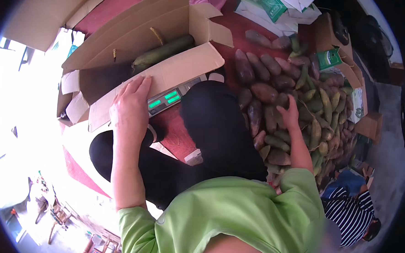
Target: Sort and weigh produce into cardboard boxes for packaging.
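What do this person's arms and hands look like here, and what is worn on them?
Both forearms are bare, coming out of the short sleeves of a bright green T-shirt. The left hand and right hand wear no gloves. No ring, watch or bracelet can be made out on either, though the fisheye view is too coarse to be sure.

Open brown carton (163,73) upper left; green-lit scale screen (164,100) beneath; green-white bags (274,3) top.

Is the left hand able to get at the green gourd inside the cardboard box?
Probably yes: the left hand rests on the open box's front flap, and the green gourd lies uncovered just beyond.
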A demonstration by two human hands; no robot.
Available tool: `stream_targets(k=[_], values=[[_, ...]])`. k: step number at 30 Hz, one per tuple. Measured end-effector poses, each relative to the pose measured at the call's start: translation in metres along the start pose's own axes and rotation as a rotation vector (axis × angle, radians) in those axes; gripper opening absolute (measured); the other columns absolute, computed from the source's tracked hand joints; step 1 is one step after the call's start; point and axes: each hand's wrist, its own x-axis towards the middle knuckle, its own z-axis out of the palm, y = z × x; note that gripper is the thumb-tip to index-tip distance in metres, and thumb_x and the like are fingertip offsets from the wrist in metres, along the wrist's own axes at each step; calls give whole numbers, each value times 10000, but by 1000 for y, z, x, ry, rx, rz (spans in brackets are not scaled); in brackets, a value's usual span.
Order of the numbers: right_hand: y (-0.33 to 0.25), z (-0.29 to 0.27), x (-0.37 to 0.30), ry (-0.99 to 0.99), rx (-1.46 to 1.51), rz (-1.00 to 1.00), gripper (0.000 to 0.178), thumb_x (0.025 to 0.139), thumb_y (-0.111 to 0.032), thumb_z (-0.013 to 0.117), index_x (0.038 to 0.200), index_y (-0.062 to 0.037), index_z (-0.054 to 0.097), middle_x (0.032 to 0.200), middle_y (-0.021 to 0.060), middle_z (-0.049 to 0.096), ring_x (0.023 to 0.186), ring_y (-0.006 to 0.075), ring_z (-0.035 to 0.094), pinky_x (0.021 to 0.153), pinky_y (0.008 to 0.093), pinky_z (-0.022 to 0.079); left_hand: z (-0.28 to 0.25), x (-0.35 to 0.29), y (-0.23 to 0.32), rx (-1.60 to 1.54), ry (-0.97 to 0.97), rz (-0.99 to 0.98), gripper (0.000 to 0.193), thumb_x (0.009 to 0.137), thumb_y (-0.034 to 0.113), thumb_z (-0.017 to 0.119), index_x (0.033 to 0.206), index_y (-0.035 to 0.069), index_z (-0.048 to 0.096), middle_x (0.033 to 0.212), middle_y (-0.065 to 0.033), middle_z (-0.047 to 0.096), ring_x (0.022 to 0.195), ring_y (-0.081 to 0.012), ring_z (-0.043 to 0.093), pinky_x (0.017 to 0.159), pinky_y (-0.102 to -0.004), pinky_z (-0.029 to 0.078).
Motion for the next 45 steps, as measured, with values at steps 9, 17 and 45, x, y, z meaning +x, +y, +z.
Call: stream_targets(k=[9,17,45], values=[[-254,-104,72,183,733,-538,591,763,-39,718,1273,23,426,1152,83,564,1016,153,557,889,287,454,1,5,-6,3,39,-1,307,810,85,511,1084,141,637,1099,-37,632,1027,-244,599,821,-371,499],[-447,-77,84,-44,978,-1240,473,737,-51,714,1176,-19,542,1053,90,621,970,161,586,837,278,472,6,3,-11,-23,50,-24,322,793,58,555,1088,147,647,1072,-33,646,989,-252,603,806,-380,506],[-28,18,-3,-126,92,-17,316,797,-232,641,1055,-50,629,984,168,652,943,340,615,801,392,485,3,6,-14,-170,35,-51,382,782,23,530,1126,150,636,1089,-61,634,972,-281,609,811,-374,492]])
